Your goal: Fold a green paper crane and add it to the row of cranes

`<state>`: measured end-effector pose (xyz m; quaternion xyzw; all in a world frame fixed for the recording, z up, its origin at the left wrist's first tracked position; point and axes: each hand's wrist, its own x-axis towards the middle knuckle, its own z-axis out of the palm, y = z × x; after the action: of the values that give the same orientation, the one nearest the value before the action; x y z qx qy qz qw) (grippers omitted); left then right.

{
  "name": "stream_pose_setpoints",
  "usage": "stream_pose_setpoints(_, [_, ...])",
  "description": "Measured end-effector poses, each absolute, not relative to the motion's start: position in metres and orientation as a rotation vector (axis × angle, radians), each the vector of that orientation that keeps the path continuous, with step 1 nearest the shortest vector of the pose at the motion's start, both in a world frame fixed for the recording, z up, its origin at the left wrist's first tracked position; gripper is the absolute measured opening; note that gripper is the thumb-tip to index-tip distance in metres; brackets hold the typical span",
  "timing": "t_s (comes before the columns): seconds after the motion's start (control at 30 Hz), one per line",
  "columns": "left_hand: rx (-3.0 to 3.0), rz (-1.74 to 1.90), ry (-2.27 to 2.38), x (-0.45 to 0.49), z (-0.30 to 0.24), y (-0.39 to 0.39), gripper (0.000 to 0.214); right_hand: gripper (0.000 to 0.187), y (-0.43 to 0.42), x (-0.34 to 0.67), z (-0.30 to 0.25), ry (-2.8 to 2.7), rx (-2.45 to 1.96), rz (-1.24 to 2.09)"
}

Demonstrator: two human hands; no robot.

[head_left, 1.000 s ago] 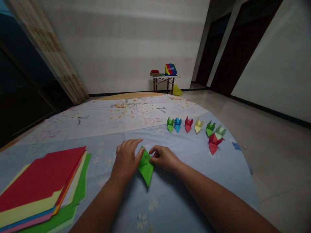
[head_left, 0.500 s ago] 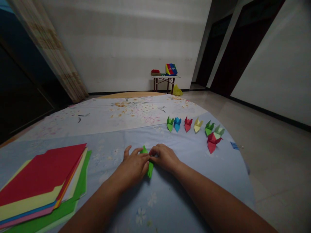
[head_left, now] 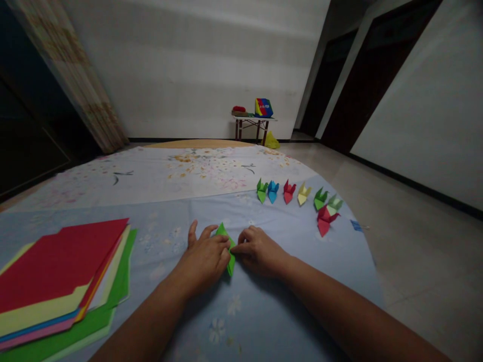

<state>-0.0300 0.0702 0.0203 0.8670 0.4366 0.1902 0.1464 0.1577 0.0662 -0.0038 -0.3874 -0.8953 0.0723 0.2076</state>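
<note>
A green folded paper piece (head_left: 228, 250) lies on the pale blue cloth in front of me. My left hand (head_left: 204, 259) covers its left side, fingers curled and pressing down on it. From the right, my right hand (head_left: 258, 250) pinches the piece's edge with thumb and forefinger. Only the tip and a narrow strip of the green paper show between the two hands.
A stack of coloured paper sheets (head_left: 56, 281) with red on top lies at the left. Several small folded paper figures (head_left: 289, 191) in green, blue, red and yellow stand in a row at the right. The round table's edge (head_left: 372, 261) curves at the right. A small table (head_left: 252, 123) stands by the far wall.
The wide green diamond has been folded narrower. My left hand has slid over it and both hands now press close together on the piece.
</note>
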Motion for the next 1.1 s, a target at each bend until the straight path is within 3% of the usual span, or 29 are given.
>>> stream_pose_setpoints(0.1, [2.53,0.545,1.238,-0.03,0.019,0.07,0.027,0.028,0.061,0.16,-0.005,-2.538,-0.978,0.192])
stream_pose_setpoints(0.5, [2.688,0.364,1.261,-0.027,0.018,0.065,0.031,0.02,0.052,0.168,0.003,-2.568,-0.764,0.417])
stream_pose_setpoints(0.73, [2.75,0.325,1.287,-0.024,0.022,0.06,0.032,0.022,0.086,0.157,0.005,-2.153,-1.395,0.417])
stream_pose_setpoints(1.1, [2.762,0.204,1.344,-0.022,0.025,0.055,0.04,0.026,0.101,0.14,-0.006,-2.326,-1.351,0.35])
